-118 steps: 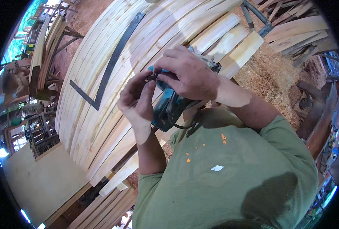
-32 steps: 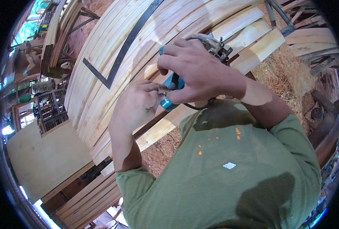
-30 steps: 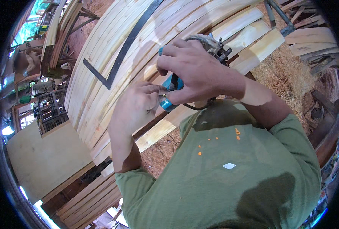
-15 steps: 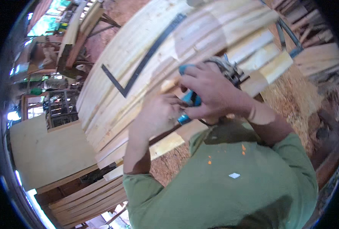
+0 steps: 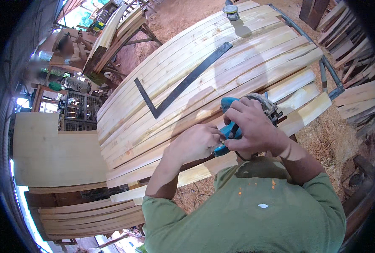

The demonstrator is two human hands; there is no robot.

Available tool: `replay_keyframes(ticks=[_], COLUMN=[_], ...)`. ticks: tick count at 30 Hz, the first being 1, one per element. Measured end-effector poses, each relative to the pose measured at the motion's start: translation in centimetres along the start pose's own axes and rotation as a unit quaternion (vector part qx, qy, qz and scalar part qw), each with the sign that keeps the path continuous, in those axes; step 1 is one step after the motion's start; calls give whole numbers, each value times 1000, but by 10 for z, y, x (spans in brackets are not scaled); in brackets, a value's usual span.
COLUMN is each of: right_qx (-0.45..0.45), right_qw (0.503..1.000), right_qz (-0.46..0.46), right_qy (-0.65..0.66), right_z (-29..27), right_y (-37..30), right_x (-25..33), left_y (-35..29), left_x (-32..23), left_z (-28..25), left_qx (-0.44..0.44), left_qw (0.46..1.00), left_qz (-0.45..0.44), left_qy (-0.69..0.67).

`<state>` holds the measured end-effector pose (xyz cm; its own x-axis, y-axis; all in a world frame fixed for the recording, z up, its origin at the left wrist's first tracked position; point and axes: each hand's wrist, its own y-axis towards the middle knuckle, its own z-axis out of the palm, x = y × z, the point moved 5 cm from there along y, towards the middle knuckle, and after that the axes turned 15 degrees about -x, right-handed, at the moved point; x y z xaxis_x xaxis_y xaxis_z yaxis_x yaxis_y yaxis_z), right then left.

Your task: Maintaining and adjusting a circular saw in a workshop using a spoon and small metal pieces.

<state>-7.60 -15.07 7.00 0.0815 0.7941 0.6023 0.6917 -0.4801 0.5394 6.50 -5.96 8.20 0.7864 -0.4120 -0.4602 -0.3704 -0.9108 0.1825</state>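
A blue circular saw [image 5: 233, 130] with a grey metal guard rests over the near edge of the boards, in front of my chest. My right hand [image 5: 252, 126] is wrapped over its body from above, fingers bent round the blue housing. At the saw's near-left end, my left hand [image 5: 200, 141] is closed, its fingertips pinched together against the tool. Whatever lies between those fingertips is too small to make out. A black L-shaped square [image 5: 155, 113] lies flat on the pale wooden boards [image 5: 124, 139] beyond my left hand.
A small round-based tool [image 5: 231, 12] stands at the boards' far end. Blue metal framing [image 5: 335, 90] edges the right side. Wood shavings [image 5: 328, 135] cover the ground there, near piled offcuts [image 5: 352, 50]. A plywood sheet [image 5: 56, 156] lies left. Another person [image 5: 71, 50] is at the far left.
The view has shifted and sharpened, so boards, square and saw appear lower and further right. Both hands stay at the saw, with their grip much the same.
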Motion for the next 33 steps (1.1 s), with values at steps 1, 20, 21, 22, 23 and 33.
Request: replay_keyframes(ticks=[1,20,21,22,23,33], right_qx=[-2,-53,-52,-48,-45,-53], right_qw=[1000,998,998,999,999,998], right_qz=[-2,-4,2,1,0,-6], right_qy=[-1,28,29,23,18,19], right_z=[-1,0,0,1,2,3], right_y=[0,-6,-6,-6,-7,-11], right_x=[0,-5,-6,-6,-6,-6], left_y=[1,-5,-4,-4,-4,-2], left_x=[-2,9,9,9,8,4], left_z=[-1,4,1,0,0,2], left_qx=[0,-48,-63,-78,-75,-61], left_qw=[1000,997,996,995,995,996], left_qz=[0,-60,-56,-51,-51,-46], left_qy=[2,-31,-33,-35,-38,-36])
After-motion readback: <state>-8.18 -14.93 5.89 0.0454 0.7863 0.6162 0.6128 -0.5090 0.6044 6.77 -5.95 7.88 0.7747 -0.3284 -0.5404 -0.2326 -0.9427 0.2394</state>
